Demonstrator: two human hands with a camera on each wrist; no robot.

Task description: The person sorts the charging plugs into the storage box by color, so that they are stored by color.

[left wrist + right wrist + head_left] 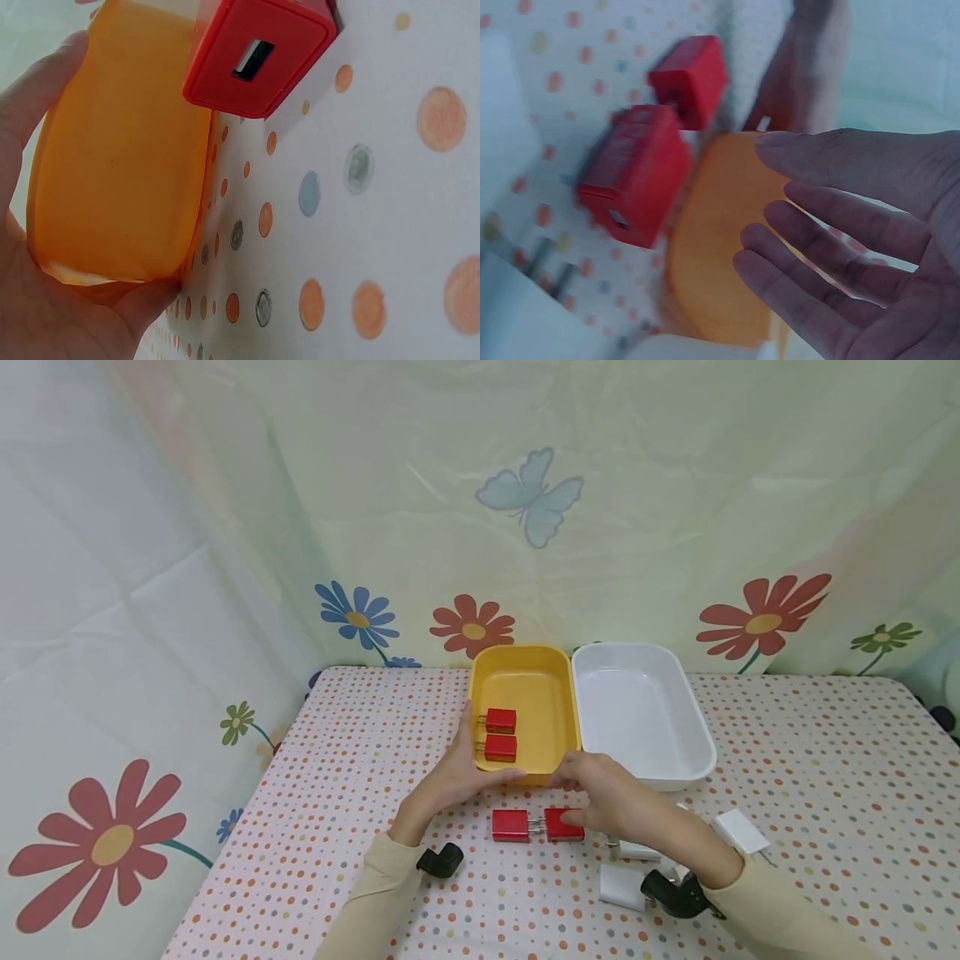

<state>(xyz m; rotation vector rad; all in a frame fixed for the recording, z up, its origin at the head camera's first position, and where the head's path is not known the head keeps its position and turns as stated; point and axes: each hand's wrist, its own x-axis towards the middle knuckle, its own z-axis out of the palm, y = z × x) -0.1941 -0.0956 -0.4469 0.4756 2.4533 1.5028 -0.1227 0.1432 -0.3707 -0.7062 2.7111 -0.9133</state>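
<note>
Left hand (453, 772): straight fingers and thumb spread around the near left corner of the yellow bin (547, 718), touching it; presumably a brace against sliding. Inside, along the left side: two red chargers (500, 747), prongs leftward, seemingly aligned to save room. In front, on the worktop (360, 760): a loose red pair (510, 826), prongs facing each other. Right hand (603, 789): relaxed, thumb apart from fingers, nothing held, near the pair. White chargers (621, 887): partly hidden by the right arm. White bin (637, 710): just beside the yellow.
</note>
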